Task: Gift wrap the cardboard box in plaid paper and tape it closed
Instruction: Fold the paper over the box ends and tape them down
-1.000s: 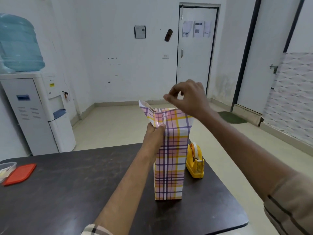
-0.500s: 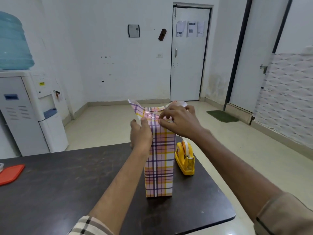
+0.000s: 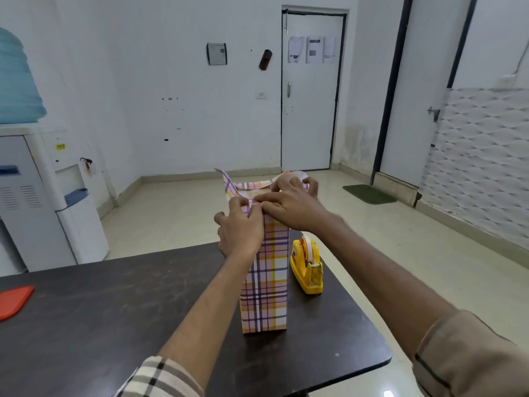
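Observation:
A tall box wrapped in pink, purple and yellow plaid paper (image 3: 264, 290) stands upright on the dark table (image 3: 114, 305). Its top paper flaps are still raised, one pointing up at the far left and one curling at the far right. My left hand (image 3: 240, 229) presses against the box's upper near-left corner, fingers on the paper. My right hand (image 3: 292, 203) lies flat over the top, pushing the near flap down. The fingertips of both hands meet at the top front edge. The cardboard itself is hidden under the paper.
A yellow tape dispenser (image 3: 307, 265) sits just right of the box, near the table's right edge. A red lid (image 3: 14, 300) lies at the far left. A water dispenser (image 3: 37, 190) stands behind the table on the left.
My right hand has come down from above the box onto its top and spread flat over the flap. My left hand slid up to the top corner. The view shifted slightly.

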